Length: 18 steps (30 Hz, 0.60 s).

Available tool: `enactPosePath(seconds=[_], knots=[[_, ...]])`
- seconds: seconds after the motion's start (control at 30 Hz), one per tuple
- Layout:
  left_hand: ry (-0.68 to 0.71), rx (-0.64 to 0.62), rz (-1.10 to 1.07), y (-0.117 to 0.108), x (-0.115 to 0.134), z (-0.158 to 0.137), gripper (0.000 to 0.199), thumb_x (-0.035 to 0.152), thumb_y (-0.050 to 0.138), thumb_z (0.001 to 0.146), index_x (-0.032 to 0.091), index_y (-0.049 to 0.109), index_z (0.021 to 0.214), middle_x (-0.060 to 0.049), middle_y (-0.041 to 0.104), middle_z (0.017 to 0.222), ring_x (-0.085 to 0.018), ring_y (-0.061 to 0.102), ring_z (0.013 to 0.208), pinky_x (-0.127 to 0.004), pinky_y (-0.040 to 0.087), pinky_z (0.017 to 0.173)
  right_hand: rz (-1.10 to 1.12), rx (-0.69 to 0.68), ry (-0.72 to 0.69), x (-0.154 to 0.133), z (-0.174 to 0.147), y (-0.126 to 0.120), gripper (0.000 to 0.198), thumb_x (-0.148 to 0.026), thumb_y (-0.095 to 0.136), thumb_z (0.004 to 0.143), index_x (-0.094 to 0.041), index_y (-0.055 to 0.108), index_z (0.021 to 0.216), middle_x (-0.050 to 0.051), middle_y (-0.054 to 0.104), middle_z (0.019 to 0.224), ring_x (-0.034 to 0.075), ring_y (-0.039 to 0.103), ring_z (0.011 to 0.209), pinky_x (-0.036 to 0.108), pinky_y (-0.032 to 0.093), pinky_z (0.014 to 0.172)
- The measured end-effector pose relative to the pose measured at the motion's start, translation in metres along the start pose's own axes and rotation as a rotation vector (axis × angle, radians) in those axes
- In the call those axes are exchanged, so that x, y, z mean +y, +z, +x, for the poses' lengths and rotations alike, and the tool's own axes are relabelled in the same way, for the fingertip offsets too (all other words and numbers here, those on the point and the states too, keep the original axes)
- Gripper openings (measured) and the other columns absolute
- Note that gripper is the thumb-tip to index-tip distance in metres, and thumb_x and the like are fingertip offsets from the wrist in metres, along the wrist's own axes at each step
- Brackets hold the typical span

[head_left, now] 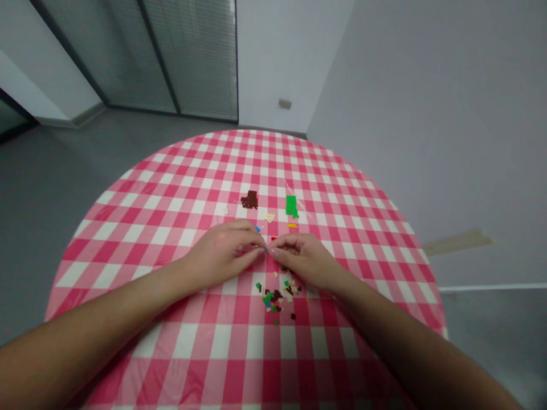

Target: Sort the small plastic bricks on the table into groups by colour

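My left hand (222,250) and my right hand (305,259) meet above the middle of the table, thumbs and fingertips pinched together. Between them shows a tiny blue building brick (266,249), mostly covered by the fingertips. Just beyond the left fingers lies another blue piece (257,229). A red piece (274,238) is close to the right fingertips. Nearer to me, below the hands, is a loose mixed pile of small bricks (273,299) in green, brown, cream and other colours.
Beyond my hands lie a brown group of bricks (250,200), a green group (291,205), cream pieces (269,217), yellow pieces (292,225) and whitish pieces (226,210). A red-and-white checked cloth (192,341) covers the round table. Walls stand behind and to the right.
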<state>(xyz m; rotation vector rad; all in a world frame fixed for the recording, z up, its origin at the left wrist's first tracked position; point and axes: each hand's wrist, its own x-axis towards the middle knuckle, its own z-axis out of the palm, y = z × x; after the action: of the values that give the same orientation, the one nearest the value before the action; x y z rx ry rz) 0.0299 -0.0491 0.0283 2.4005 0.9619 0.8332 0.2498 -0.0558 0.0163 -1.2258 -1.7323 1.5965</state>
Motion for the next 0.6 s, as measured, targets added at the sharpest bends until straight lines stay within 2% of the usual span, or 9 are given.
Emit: enactPosePath(seconds=[0.1,0.17,0.23,0.33,0.43,0.6], knots=[[-0.177,-0.038,0.096,-0.013,-0.014,0.002,0.017,0.019,0.059,0.087,0.02,0.075,0.083,-0.004,0.075,0.086,-0.017,0.067,0.079,-0.028,0.051,0.072,0.005,0.036,0.009,-0.002,0.0,-0.001,0.024,-0.038,0.065,0.084,-0.015,0.071,0.088,0.0,0.059,0.068,0.01,0.047,0.059,0.024,0.036,0.054],[-0.285,-0.089,0.185,-0.021,-0.025,0.002,0.016,0.022,0.062,0.082,0.022,0.076,0.077,-0.002,0.076,0.078,-0.017,0.066,0.068,-0.027,0.046,0.061,0.02,0.06,0.022,-0.002,-0.001,-0.002,0.024,-0.039,0.065,0.083,-0.016,0.07,0.089,0.0,0.059,0.068,0.01,0.047,0.058,0.024,0.036,0.053],[-0.377,-0.151,0.253,-0.025,-0.032,0.002,0.018,0.022,0.06,0.079,0.024,0.078,0.076,-0.001,0.076,0.076,-0.017,0.065,0.063,-0.027,0.043,0.058,0.028,0.068,0.025,-0.001,-0.001,-0.002,0.024,-0.039,0.066,0.083,-0.016,0.069,0.088,0.0,0.059,0.068,0.01,0.048,0.058,0.024,0.036,0.053],[-0.487,-0.261,0.293,-0.026,-0.032,0.004,0.021,0.022,0.058,0.077,0.025,0.079,0.08,-0.001,0.078,0.081,-0.018,0.066,0.067,-0.027,0.042,0.059,0.022,0.065,0.008,0.0,0.0,-0.003,0.025,-0.04,0.066,0.083,-0.016,0.069,0.087,0.0,0.059,0.067,0.01,0.047,0.058,0.024,0.036,0.052],[-0.548,-0.316,0.299,-0.024,-0.026,0.007,0.024,0.024,0.057,0.078,0.025,0.08,0.083,-0.002,0.078,0.085,-0.02,0.067,0.073,-0.028,0.042,0.062,0.016,0.054,0.008,0.001,0.0,-0.004,0.025,-0.04,0.066,0.083,-0.016,0.07,0.087,0.0,0.058,0.067,0.01,0.047,0.058,0.024,0.036,0.053],[-0.568,-0.338,0.282,-0.021,-0.026,0.008,0.024,0.026,0.056,0.08,0.025,0.08,0.085,-0.003,0.078,0.087,-0.02,0.067,0.075,-0.029,0.041,0.063,0.013,0.048,-0.001,-0.001,0.0,-0.004,0.023,-0.039,0.066,0.083,-0.016,0.069,0.086,-0.001,0.057,0.065,0.01,0.046,0.057,0.024,0.035,0.052]])
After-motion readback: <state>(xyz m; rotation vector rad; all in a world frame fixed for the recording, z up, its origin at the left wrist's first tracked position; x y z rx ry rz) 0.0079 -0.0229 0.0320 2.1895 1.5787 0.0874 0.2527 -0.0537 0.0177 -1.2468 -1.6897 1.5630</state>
